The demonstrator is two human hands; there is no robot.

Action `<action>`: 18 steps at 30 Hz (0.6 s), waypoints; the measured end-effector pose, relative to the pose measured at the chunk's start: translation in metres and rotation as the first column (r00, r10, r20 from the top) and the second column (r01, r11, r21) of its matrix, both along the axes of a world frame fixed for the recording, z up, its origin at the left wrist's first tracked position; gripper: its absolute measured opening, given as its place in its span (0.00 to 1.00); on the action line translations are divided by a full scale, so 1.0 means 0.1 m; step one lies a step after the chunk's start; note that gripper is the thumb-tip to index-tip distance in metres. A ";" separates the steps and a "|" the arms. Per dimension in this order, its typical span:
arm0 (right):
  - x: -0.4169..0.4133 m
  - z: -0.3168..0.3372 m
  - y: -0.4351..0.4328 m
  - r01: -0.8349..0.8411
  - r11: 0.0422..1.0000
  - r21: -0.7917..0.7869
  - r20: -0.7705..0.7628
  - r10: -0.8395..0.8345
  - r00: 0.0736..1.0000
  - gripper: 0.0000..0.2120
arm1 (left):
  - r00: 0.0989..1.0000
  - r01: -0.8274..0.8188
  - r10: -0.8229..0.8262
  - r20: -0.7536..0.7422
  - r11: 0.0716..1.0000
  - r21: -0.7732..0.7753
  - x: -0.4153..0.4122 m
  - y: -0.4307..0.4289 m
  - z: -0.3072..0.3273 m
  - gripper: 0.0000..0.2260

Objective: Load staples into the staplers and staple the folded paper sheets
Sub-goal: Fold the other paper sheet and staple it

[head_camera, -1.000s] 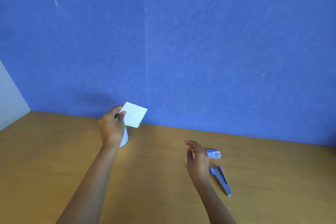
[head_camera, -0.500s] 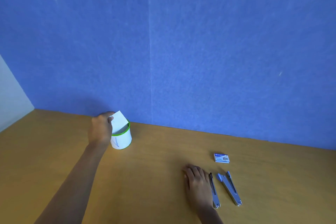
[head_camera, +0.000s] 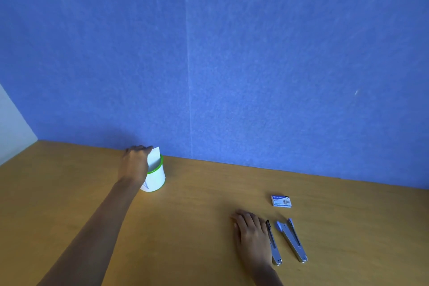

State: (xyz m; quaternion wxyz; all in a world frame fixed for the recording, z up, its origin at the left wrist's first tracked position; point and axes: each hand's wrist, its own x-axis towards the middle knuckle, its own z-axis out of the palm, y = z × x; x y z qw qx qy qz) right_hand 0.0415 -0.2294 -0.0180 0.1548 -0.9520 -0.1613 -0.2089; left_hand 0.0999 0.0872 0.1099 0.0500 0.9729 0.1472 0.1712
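My left hand [head_camera: 134,165] pinches the top of a folded white paper sheet [head_camera: 154,158] that stands partly inside a white cup with a green rim [head_camera: 156,179] near the back wall. My right hand [head_camera: 251,232] lies flat on the wooden table [head_camera: 197,227], fingers straight, its edge next to a grey stapler [head_camera: 273,245]. A second grey stapler [head_camera: 293,240] lies just to the right, its top swung slightly apart. A small blue and white staple box [head_camera: 281,201] sits behind the staplers.
A blue felt wall [head_camera: 232,65] runs along the table's far edge. A white panel [head_camera: 11,127] closes off the far left corner.
My left hand has lowered the folded paper from the air into the cup. My right hand has dropped flat onto the table beside the staplers. The camera has tilted down.
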 end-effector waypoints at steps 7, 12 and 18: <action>-0.03 -0.01 0.01 0.023 0.999 -0.022 0.008 -0.023 1.000 0.15 | 0.996 0.037 -0.035 0.085 0.999 -0.021 -0.10 -0.13 -0.28 0.21; 0.00 -0.01 -0.01 0.021 1.000 -0.006 -0.031 -0.021 0.999 0.10 | 0.997 0.072 -0.070 0.028 0.995 -0.075 -0.25 -0.22 -0.39 0.45; -0.01 0.01 -0.01 0.024 1.000 -0.008 -0.060 -0.024 0.998 0.15 | 0.999 0.022 -0.018 0.038 0.993 -0.116 -0.21 -0.22 -0.44 0.44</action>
